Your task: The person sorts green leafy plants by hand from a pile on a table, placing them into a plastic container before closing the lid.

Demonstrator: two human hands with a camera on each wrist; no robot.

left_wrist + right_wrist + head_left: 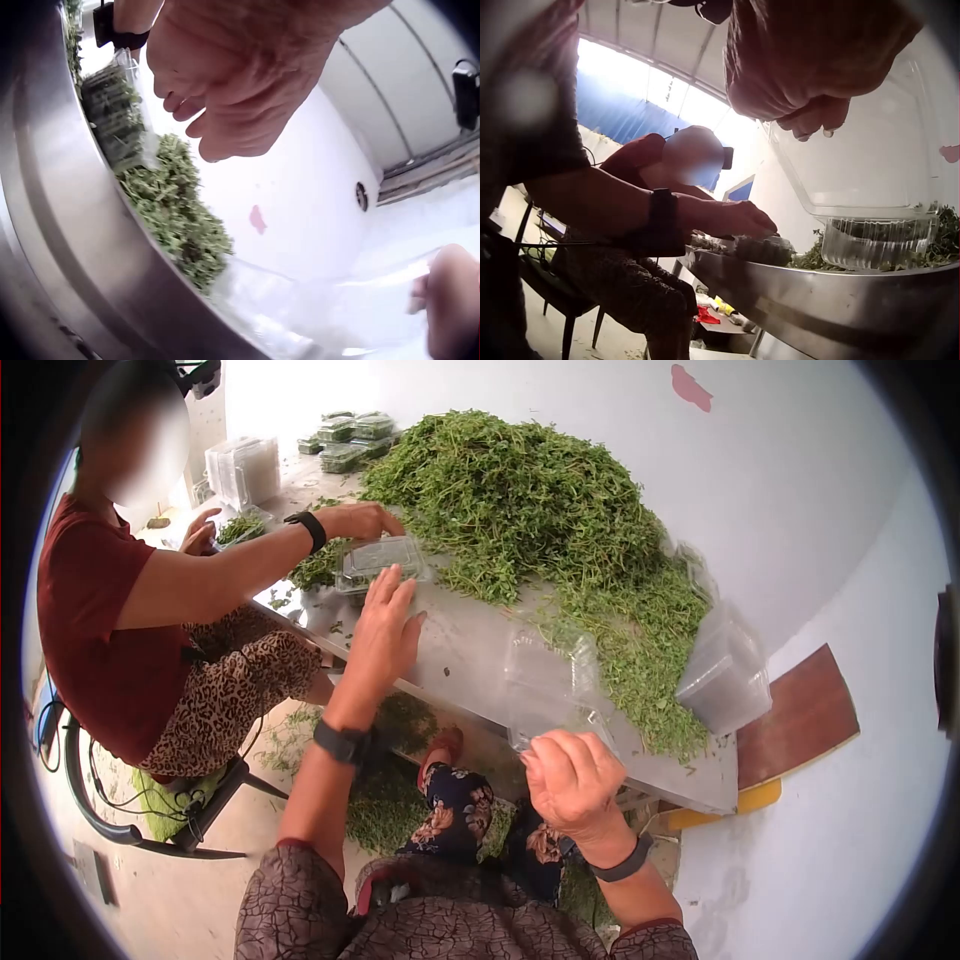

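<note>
My right hand (575, 780) pinches the near edge of an open clear plastic clamshell box (540, 675) with curled fingers. In the right wrist view the lid (862, 161) stands raised above the ribbed base (877, 244), which sits on the metal table. Over to the left, my left hand (382, 630) reaches out with fairly straight fingers, its fingertips right at a closed clear box (380, 557) of greens. Stacked boxes with greens inside (112, 116) show beyond that hand in the left wrist view.
A large heap of leafy green stems (510, 500) covers the table's back. Nested empty boxes (725, 675) stand at the right end, another stack (243, 470) at the far left. A seated person in a red shirt (110, 580) works at left, one hand (360, 520) by the heap.
</note>
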